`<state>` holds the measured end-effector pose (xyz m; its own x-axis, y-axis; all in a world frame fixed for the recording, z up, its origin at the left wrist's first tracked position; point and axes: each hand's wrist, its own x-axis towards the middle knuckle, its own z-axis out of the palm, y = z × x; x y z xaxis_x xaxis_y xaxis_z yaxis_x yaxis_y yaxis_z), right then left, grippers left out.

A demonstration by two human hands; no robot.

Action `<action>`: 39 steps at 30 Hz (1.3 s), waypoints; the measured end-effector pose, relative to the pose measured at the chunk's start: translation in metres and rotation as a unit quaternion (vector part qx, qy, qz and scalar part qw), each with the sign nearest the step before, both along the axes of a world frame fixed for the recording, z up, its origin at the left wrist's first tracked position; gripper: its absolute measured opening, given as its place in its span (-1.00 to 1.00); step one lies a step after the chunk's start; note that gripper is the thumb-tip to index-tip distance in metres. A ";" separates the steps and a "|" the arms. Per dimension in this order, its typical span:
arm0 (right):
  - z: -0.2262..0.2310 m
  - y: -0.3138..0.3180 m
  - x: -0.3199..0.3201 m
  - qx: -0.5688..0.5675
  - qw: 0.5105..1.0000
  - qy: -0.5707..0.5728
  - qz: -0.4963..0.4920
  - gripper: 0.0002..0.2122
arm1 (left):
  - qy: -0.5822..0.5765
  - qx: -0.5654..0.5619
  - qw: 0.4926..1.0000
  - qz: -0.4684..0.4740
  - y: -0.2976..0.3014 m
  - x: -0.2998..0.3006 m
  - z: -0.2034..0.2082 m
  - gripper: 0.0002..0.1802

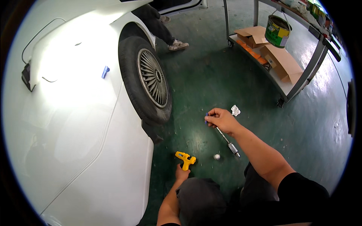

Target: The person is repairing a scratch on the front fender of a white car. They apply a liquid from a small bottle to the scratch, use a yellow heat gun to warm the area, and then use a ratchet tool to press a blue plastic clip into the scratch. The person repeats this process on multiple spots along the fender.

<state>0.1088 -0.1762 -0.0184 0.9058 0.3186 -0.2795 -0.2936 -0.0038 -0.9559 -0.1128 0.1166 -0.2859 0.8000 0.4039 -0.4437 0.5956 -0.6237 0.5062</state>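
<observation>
My left hand (182,173) grips the handle of a yellow glue gun (185,158), low beside the car's white body panel. My right hand (223,120) is closed, pinching a small blue plastic tab (206,118) between thumb and fingers. Another blue tab (105,72) stands on the brightly lit white panel (86,124). Below my right hand lies a slide hammer (232,147), a metal rod with a thick sliding weight; the hand hides its far end. Close to it on the floor sits a small round metal piece (217,156).
Crumpled white paper (235,110) lies past my right hand. The car's wheel (152,77) stands ahead on the left. At far right is a metal cart (290,87) with cardboard boxes (281,62) and a hanging green-yellow can (278,31). Another person's shoe (178,45) shows beyond the wheel.
</observation>
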 end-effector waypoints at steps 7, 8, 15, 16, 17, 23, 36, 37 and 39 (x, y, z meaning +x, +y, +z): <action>0.028 -0.001 -0.005 0.016 0.997 0.013 -0.073 -0.74 | -0.083 -0.374 0.913 0.140 0.018 0.062 0.125 -0.41; 0.032 -0.003 -0.007 0.021 0.997 0.006 -0.077 -0.75 | -0.115 -0.389 0.906 0.123 0.015 0.069 0.154 -0.42; 0.083 -0.010 -0.007 0.096 0.989 0.013 -0.112 -0.74 | -0.261 -0.515 0.815 0.044 -0.004 0.102 0.303 -0.40; 0.096 -0.011 -0.005 0.097 0.990 -0.006 -0.103 -0.74 | -0.278 -0.539 0.795 0.028 -0.010 0.109 0.321 -0.38; 0.109 -0.012 -0.002 0.096 0.991 -0.024 -0.093 -0.74 | -0.294 -0.562 0.773 0.013 -0.017 0.116 0.340 -0.36; 0.171 0.003 -0.005 0.138 0.983 -0.046 -0.113 -0.76 | -0.326 -0.625 0.704 -0.087 -0.030 0.137 0.404 -0.27; 0.165 0.041 0.010 0.259 0.962 -0.005 -0.092 -0.75 | -0.341 -0.622 0.697 -0.104 -0.008 0.127 0.408 -0.27; 0.167 0.046 0.009 0.258 0.962 -0.010 -0.092 -0.76 | -0.343 -0.621 0.698 -0.099 -0.006 0.124 0.409 -0.27; 0.169 0.052 0.007 0.244 0.964 -0.022 -0.103 -0.77 | -0.346 -0.621 0.697 -0.094 -0.006 0.123 0.410 -0.27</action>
<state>0.1162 -0.1238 0.1510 0.9712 0.2154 -0.1023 -0.2001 0.5027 -0.8410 0.0100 0.1104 0.1243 0.9831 -0.0890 0.1602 -0.0918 0.5176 0.8507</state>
